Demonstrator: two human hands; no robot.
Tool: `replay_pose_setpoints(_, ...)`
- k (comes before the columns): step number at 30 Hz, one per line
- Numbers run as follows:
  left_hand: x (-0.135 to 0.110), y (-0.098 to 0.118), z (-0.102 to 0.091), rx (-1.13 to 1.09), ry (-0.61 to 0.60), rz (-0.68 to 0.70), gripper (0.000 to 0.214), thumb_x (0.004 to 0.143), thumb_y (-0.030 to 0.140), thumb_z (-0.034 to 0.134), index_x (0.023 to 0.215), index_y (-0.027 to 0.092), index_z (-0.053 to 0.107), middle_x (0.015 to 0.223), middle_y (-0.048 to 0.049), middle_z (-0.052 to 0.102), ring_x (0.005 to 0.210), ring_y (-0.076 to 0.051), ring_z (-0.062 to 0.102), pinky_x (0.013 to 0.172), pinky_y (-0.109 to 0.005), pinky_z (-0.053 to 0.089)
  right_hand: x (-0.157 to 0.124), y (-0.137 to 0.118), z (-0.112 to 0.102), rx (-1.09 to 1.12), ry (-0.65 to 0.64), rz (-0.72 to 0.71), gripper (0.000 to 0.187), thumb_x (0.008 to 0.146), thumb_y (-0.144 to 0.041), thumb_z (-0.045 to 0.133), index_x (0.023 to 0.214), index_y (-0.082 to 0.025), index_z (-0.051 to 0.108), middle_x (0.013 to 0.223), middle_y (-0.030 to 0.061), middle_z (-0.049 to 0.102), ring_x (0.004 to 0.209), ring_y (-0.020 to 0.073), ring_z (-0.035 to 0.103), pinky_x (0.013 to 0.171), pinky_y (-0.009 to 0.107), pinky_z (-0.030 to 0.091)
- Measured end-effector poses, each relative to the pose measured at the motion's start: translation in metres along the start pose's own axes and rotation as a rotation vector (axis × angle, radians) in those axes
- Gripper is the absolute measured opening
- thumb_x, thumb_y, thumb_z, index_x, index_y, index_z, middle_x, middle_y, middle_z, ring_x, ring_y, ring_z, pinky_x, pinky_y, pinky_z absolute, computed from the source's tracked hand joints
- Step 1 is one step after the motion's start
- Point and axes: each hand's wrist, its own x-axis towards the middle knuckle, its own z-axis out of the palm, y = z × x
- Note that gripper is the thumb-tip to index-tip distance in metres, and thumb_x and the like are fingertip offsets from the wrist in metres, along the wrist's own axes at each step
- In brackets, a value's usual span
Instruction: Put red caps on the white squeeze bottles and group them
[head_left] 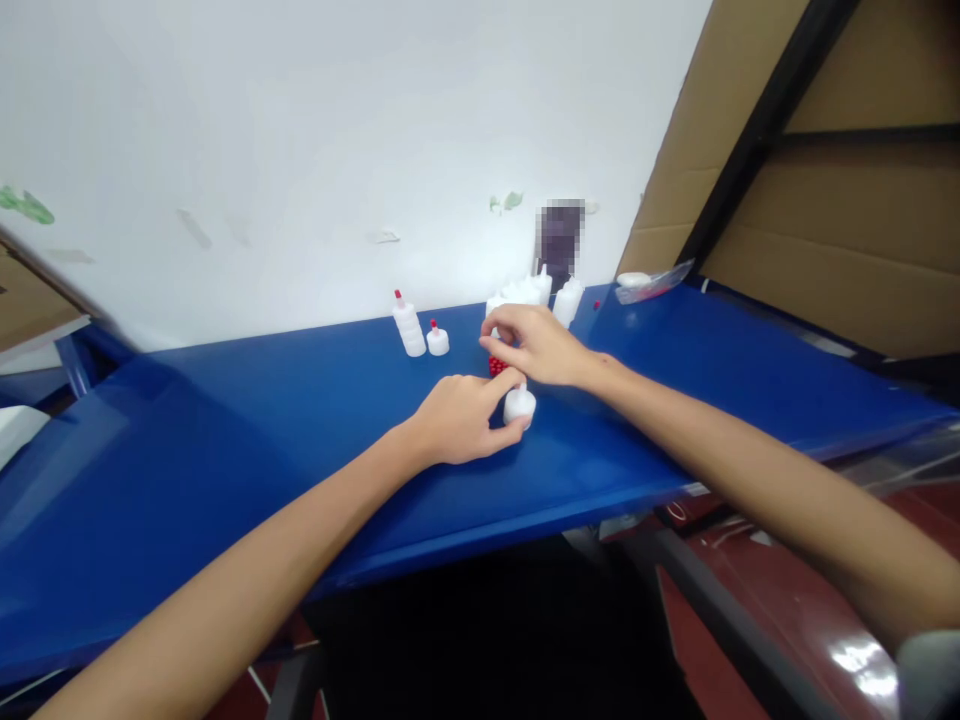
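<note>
My left hand (472, 418) is closed around a small white squeeze bottle (519, 408) with a pointed nozzle, the index finger near the top and the thumb at its lower side. The bottle stands upright on the blue table (315, 400). Just above it, my right hand (534, 342) curls with thumb and index fingertips close together. Whether anything small sits between those tips is hidden. Beneath the right hand is a cluster of small red caps (497, 367), partly covered. Behind the hand stand several white bottles (529, 290) with nozzles.
To the left stand a taller white bottle with a red tip (409, 330) and a short red-tipped one (438, 341). Farther right are another white bottle (568, 302), a loose red cap (597, 304) and a clear plastic bag (654, 284). A white wall (300, 150) backs the table.
</note>
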Motion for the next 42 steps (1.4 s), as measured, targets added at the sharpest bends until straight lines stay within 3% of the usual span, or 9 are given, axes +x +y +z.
replay_pose_setpoints(5, -0.001, -0.005, -0.004, 0.013, -0.023, -0.068, 0.036, 0.092, 0.049, 0.051, 0.109, 0.018, 0.056, 0.07, -0.0001, 0.062, 0.057, -0.017, 0.057, 0.057, -0.027, 0.035, -0.015, -0.015, -0.017, 0.043, 0.169, -0.111, 0.019, 0.096, -0.034, 0.052, 0.085, -0.019, 0.056, 0.06, -0.0039, 0.052, 0.055, 0.0112, 0.043, 0.059, 0.027, 0.035)
replay_pose_setpoints(16, -0.001, -0.02, -0.01, -0.008, -0.12, -0.134, 0.051, 0.09, 0.065, 0.05, 0.074, 0.018, 0.063, 0.065, -0.0034, 0.062, 0.055, -0.016, 0.053, 0.056, -0.029, 0.035, -0.023, -0.024, -0.005, -0.088, 0.045, -0.237, 0.022, 0.098, -0.032, 0.046, 0.083, -0.019, 0.053, 0.064, -0.0006, 0.056, 0.058, 0.0122, 0.048, 0.058, 0.027, 0.034)
replay_pose_setpoints(21, -0.002, -0.022, -0.015, -0.092, -0.136, -0.151, 0.045, 0.089, 0.059, 0.053, 0.074, 0.018, 0.064, 0.064, -0.0021, 0.062, 0.053, -0.014, 0.051, 0.055, -0.028, 0.034, -0.023, -0.029, 0.002, -0.086, -0.037, -0.236, 0.025, 0.097, -0.033, 0.046, 0.076, -0.02, 0.05, 0.062, -0.0016, 0.052, 0.056, 0.0113, 0.044, 0.057, 0.027, 0.031)
replay_pose_setpoints(28, -0.001, -0.022, -0.016, -0.079, -0.169, -0.151, 0.048, 0.089, 0.061, 0.053, 0.069, 0.018, 0.059, 0.062, -0.0021, 0.059, 0.051, -0.012, 0.047, 0.053, -0.029, 0.031, -0.022, -0.028, 0.007, -0.042, -0.007, -0.195, 0.023, 0.097, -0.033, 0.046, 0.079, -0.02, 0.051, 0.063, -0.0011, 0.055, 0.055, 0.0112, 0.045, 0.056, 0.027, 0.031)
replay_pose_setpoints(33, -0.001, -0.024, -0.016, -0.094, -0.17, -0.127, 0.044, 0.09, 0.057, 0.052, 0.07, 0.019, 0.058, 0.062, -0.0009, 0.059, 0.051, -0.012, 0.046, 0.053, -0.029, 0.031, -0.021, -0.029, 0.005, -0.038, 0.002, -0.197, 0.023, 0.093, -0.029, 0.049, 0.072, -0.021, 0.047, 0.058, -0.0032, 0.048, 0.053, 0.0109, 0.043, 0.056, 0.027, 0.03)
replay_pose_setpoints(42, 0.0, -0.023, -0.018, -0.096, -0.198, -0.118, 0.039, 0.089, 0.052, 0.054, 0.072, 0.018, 0.061, 0.061, -0.0005, 0.058, 0.05, -0.012, 0.047, 0.052, -0.028, 0.032, -0.019, -0.025, 0.007, 0.031, -0.174, -0.191, 0.033, 0.1, -0.032, 0.041, 0.069, -0.021, 0.042, 0.064, -0.002, 0.047, 0.058, 0.0115, 0.039, 0.059, 0.029, 0.028)
